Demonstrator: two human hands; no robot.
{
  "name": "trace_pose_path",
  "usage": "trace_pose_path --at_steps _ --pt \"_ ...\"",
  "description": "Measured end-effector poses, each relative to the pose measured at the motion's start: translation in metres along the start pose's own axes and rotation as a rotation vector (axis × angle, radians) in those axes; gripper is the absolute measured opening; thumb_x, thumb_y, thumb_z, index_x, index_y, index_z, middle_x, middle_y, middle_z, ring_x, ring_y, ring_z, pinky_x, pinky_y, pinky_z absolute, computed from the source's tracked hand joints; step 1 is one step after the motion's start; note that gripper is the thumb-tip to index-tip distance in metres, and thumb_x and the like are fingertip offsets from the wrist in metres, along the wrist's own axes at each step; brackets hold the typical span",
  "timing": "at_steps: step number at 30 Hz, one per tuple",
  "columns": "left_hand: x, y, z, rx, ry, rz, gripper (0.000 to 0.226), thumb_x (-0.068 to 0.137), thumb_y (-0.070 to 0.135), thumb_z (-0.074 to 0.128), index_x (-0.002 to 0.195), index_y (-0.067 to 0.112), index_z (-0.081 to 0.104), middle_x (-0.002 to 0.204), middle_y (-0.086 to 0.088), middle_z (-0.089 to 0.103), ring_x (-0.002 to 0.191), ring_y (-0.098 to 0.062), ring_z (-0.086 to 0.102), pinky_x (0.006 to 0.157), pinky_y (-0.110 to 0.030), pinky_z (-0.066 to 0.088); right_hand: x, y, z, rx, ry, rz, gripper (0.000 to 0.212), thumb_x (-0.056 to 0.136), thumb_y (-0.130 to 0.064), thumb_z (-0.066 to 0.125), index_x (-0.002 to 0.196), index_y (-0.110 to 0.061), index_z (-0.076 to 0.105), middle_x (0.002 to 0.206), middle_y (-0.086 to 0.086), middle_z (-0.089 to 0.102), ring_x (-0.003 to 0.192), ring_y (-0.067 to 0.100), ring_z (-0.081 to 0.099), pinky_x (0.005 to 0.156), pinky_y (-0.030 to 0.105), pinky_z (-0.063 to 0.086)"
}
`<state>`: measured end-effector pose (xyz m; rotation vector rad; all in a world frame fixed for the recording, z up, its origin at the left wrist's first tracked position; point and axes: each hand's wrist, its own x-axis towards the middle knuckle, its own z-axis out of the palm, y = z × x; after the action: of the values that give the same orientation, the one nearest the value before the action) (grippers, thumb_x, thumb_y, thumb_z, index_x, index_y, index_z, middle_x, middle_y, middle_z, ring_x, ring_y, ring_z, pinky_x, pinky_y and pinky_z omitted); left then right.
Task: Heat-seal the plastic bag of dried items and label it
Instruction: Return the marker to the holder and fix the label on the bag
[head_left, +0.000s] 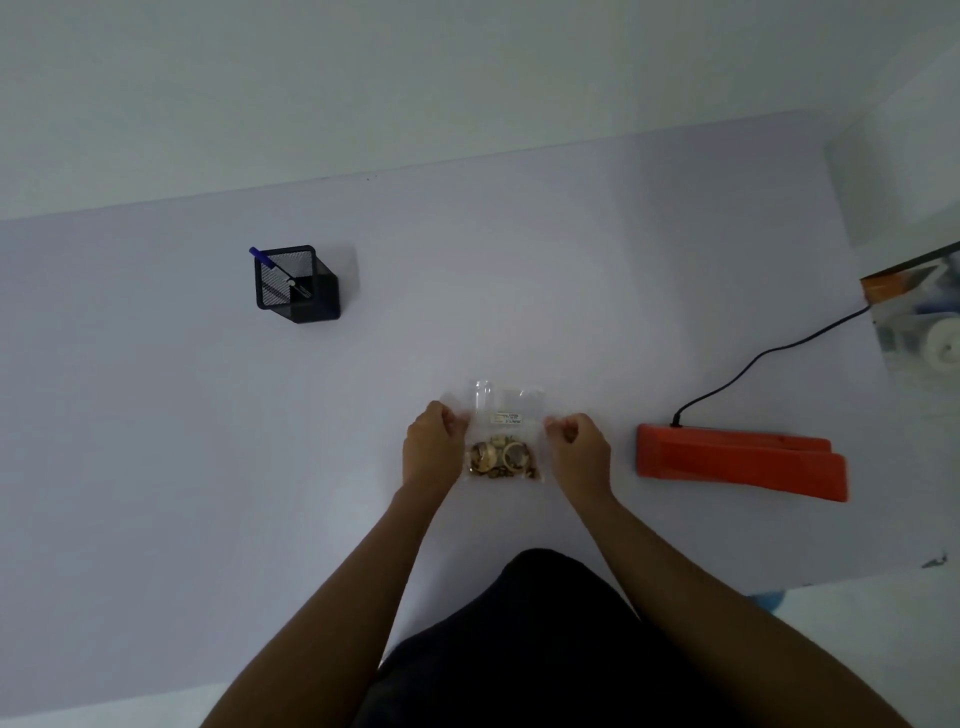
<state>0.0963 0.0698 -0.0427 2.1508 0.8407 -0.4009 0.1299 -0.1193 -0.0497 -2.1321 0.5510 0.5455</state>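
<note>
A small clear plastic bag (506, 415) lies on the white table (208, 415) in front of me, with brown and cream dried items (501, 458) gathered in its near half. A small white label (507, 418) with writing sits on the bag above the items. My left hand (432, 447) pinches the bag's left edge with curled fingers. My right hand (581, 448) pinches its right edge the same way. The orange heat sealer (740, 462) lies on the table to the right of my right hand, its lid down.
A black cable (753, 364) runs from the sealer toward the table's right edge. A black mesh pen holder (296, 285) with a blue pen (265, 258) stands at the far left. The wall is behind the table. Cluttered items lie beyond the right edge.
</note>
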Motion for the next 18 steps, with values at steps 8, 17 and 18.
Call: trace_pose_path --at_steps 8,17,18 --pt "-0.02 -0.002 0.006 -0.097 -0.177 -0.126 0.031 0.095 0.04 0.059 0.109 0.012 0.059 0.092 0.0 0.066 0.078 -0.011 0.06 0.056 -0.018 0.041 -0.014 0.01 0.004 0.026 -0.13 0.059 0.016 0.094 -0.027 0.066 0.099 -0.013 0.07 0.089 0.001 0.072 0.08 0.017 0.068 0.071 0.024 0.052" --pt "0.06 0.054 -0.034 -0.115 0.016 -0.016 0.039 0.093 0.041 0.061 0.113 0.008 0.062 0.106 -0.007 0.069 0.095 -0.021 0.062 0.076 -0.024 0.04 0.063 -0.084 0.026 -0.004 -0.088 -0.079 0.02 0.088 -0.015 0.068 0.107 -0.01 0.07 0.102 0.012 0.074 0.093 0.028 0.07 0.084 0.04 0.058" --pt "0.069 0.061 -0.04 -0.096 0.024 -0.006 0.039 0.093 0.041 0.061 0.113 0.007 0.062 0.107 -0.007 0.068 0.096 -0.022 0.062 0.077 -0.024 0.039 0.073 -0.095 0.028 -0.007 -0.093 -0.091 0.021 0.087 -0.014 0.067 0.107 -0.01 0.07 0.102 0.013 0.074 0.094 0.029 0.071 0.085 0.041 0.059"
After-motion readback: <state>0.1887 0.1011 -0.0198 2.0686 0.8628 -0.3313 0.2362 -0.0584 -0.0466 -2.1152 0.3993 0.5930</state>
